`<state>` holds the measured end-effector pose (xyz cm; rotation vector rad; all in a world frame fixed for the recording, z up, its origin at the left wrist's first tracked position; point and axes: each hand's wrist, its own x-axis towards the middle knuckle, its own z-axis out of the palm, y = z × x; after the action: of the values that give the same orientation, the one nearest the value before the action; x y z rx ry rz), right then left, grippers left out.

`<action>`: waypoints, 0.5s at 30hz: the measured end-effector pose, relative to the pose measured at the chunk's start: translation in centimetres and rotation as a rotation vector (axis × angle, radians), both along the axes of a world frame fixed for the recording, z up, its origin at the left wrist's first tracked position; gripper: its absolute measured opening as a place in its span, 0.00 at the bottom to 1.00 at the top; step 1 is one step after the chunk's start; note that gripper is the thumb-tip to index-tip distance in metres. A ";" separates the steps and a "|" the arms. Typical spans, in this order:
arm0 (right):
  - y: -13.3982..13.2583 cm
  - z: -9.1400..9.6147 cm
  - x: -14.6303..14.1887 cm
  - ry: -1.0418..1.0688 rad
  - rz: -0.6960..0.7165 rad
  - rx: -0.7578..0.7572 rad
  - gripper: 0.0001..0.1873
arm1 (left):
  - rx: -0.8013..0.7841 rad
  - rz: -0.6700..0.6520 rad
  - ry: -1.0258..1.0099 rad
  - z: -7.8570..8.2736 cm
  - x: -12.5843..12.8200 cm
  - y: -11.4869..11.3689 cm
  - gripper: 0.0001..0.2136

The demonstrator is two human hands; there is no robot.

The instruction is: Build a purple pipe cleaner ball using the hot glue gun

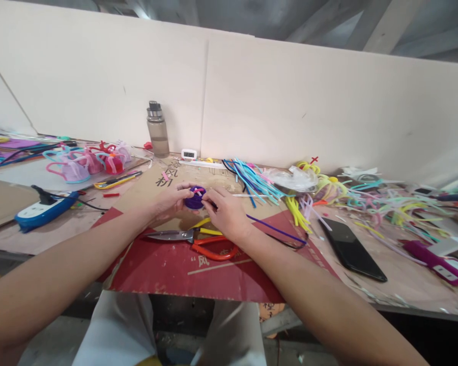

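We found the purple coil [194, 201] between both hands, apparently raised just above the cardboard [152, 277], with a pink piece [199, 190] across its top. The left hand [168, 200] had its fingertips clamped on the coil's left edge; the right hand [227, 211] had thumb and fingers pinched together at its right side. We judged that the opposed grip steadied a small, round, pliable piece while keeping its upper face in sight.

We noted the orange-handled scissors [174, 235] lying flat directly below the hands, presumably for quick reach. A purple strand [280, 232] ran out to the right beyond the right wrist; we could not tell whether it joined the coil.

We saw blue strips [248, 178] bundled beyond the right hand and yellow strips [298, 214] to their right, probably sorted by colour for easy picking. The bottle [159, 134] stood upright near the wall panel [110, 76], likely to keep it from the elbows. The phone [353, 249] lay flat, right of the cardboard.
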<state>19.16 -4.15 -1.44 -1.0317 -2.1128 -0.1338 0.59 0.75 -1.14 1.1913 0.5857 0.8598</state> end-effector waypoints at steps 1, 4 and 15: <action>0.0 0.0 0.0 -0.001 -0.002 -0.002 0.05 | 0.001 0.004 0.003 0.0 0.0 0.0 0.12; -0.1 0.1 0.0 -0.005 -0.006 -0.011 0.06 | -0.010 0.016 0.013 0.2 0.2 -0.3 0.12; 0.0 0.0 0.0 0.000 0.006 -0.007 0.06 | -0.010 0.026 0.024 0.3 0.2 -0.4 0.14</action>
<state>19.12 -4.10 -1.49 -1.0287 -2.1178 -0.1235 0.74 0.31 -0.84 1.1887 0.6255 0.8648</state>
